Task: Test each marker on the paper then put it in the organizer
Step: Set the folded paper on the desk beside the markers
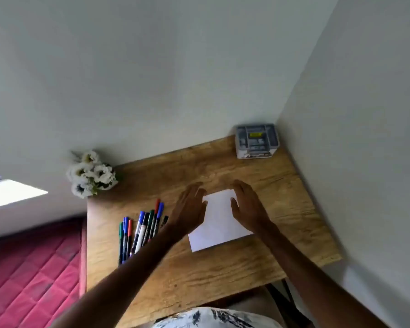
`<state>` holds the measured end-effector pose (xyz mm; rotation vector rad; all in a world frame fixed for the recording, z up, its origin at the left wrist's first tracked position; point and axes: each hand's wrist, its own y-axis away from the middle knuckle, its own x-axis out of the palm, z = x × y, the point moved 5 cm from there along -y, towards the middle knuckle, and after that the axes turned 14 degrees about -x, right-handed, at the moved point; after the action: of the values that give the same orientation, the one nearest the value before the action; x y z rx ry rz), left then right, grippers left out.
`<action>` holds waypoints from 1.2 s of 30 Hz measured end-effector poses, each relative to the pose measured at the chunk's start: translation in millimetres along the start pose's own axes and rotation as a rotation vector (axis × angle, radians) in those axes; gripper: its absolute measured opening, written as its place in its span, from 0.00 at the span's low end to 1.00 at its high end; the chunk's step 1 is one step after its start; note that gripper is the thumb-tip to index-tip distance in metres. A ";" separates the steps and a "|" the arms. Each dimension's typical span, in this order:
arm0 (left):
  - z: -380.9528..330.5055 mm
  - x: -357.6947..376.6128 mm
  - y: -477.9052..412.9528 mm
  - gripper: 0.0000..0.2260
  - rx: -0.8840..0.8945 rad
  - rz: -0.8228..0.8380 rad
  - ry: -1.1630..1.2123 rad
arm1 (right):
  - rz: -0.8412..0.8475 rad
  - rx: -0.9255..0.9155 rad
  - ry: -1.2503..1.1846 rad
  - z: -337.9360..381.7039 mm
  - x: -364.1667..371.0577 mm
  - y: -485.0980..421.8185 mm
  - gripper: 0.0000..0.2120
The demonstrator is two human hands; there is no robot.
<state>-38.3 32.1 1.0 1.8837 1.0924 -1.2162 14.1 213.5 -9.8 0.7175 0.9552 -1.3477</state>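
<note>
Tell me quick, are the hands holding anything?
Left hand: open, holding nothing, at the left edge of the white rectangular paper sheet.
Right hand: open, holding nothing, over the same sheet's right side.

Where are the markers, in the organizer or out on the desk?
Out. The markers lie bunched on the desk, left of the paper; the organizer stands apart in the far corner.

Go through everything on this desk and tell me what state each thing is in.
paper: flat on the desk, looks blank.
markers: capped, lying bunched left of the paper.
organizer: upright in the far corner, contents unclear.
left hand: open, at the paper's left edge.
right hand: open, at the paper's right edge.
</note>
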 end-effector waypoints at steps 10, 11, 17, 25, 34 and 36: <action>31.7 75.0 20.8 0.25 0.029 0.048 -0.103 | 0.026 -0.137 -0.003 -33.6 67.5 7.9 0.22; 33.1 78.2 22.4 0.26 0.037 0.035 -0.090 | 0.013 -0.150 -0.009 -37.4 68.8 7.0 0.22; 35.1 86.0 27.9 0.29 0.033 -0.028 -0.015 | -0.061 -0.248 -0.031 -49.5 71.2 3.9 0.23; 41.7 96.9 37.4 0.30 0.025 -0.079 -0.056 | -0.169 -0.299 -0.008 -48.6 75.9 11.1 0.17; 45.8 102.1 37.7 0.30 0.027 -0.191 -0.097 | -0.123 -0.285 0.060 -25.3 84.5 30.3 0.20; 42.5 99.8 41.4 0.30 0.021 -0.213 -0.091 | -0.085 -0.326 0.078 -18.0 90.3 32.5 0.21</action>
<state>4.3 7.7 -104.2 1.7430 1.2597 -1.4223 40.4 190.7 -100.9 0.4867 1.2449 -1.2047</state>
